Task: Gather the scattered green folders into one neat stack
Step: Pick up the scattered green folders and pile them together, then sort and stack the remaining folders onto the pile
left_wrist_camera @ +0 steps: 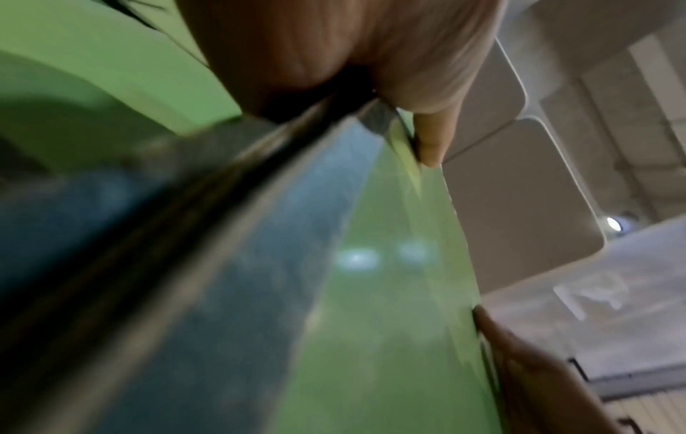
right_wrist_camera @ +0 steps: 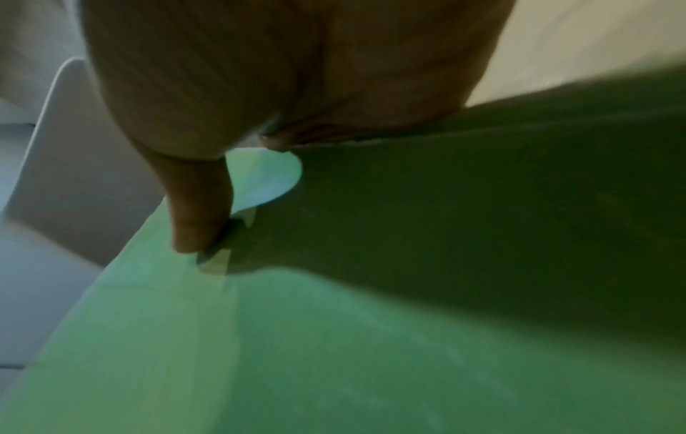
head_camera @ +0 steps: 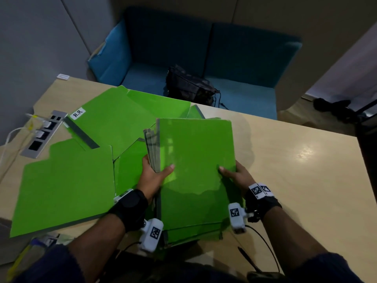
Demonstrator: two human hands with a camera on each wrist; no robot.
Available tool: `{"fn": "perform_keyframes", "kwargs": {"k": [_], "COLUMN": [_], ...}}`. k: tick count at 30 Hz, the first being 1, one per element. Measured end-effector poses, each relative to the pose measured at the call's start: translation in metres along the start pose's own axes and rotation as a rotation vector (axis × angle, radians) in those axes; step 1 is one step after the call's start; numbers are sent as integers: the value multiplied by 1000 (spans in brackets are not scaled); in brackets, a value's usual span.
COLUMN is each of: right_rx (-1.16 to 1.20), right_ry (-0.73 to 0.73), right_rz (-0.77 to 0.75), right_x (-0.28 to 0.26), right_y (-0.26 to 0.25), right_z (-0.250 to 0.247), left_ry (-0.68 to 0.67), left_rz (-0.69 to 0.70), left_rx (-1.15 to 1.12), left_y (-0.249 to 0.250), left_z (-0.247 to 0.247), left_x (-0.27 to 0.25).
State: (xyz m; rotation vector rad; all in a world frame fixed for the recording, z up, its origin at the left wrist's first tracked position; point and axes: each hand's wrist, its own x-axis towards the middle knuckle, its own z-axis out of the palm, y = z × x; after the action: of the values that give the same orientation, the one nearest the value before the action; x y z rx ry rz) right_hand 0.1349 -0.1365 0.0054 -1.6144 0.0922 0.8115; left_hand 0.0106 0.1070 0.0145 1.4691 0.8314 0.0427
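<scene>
So the person has a bundle of green folders (head_camera: 195,160) held up off the wooden table (head_camera: 295,160), tilted toward them, gray spines showing on the left edge. The left hand (head_camera: 152,176) wraps the spine side, thumb laid on the front cover and the other fingers tucked behind, and the left wrist view shows that thumb pressed on the green face. The right hand (head_camera: 236,175) grips the opposite edge the same way, thumb on top. Both are clamped on the bundle, not spread.

Still loose on the table: a big folder at the near left (head_camera: 63,186), one with an "H.R" label (head_camera: 114,119) further back, and at least one more peeking out behind the bundle. More green sits under the bundle near the table edge, hard to say how many.

Looks like the squaring-up step. Best bet is probably to loosen the grip a touch, tap the bottom edges on the table so the spines line up, then lay it flat and slide the loose ones on top, spines all facing one way. These covers look slick, so too loose a hold could let them fan out.
</scene>
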Motion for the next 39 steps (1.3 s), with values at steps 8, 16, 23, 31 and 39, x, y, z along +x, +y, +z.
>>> {"fn": "perform_keyframes", "kwargs": {"k": [8,16,23,31,39], "right_rx": [42,365,355,223,104], "right_ry": [121,247,167,47,105], "right_rz": [-2,-27,-29,39,131], "right_x": [-16,0,27,64,87], "right_y": [12,15,-5,-9,1], "right_z": [-21,-25,20,94,92], "left_ry": [-176,316,734,934,865], "left_rz": [-84,92,-376,-931,-806], "left_rx": [-30,233,463,262,134], "left_y": [19,24,-63,-146,-235], "left_z": [14,-75,-177,-233,-269], "left_x": [-10,67,43,11,20]}}
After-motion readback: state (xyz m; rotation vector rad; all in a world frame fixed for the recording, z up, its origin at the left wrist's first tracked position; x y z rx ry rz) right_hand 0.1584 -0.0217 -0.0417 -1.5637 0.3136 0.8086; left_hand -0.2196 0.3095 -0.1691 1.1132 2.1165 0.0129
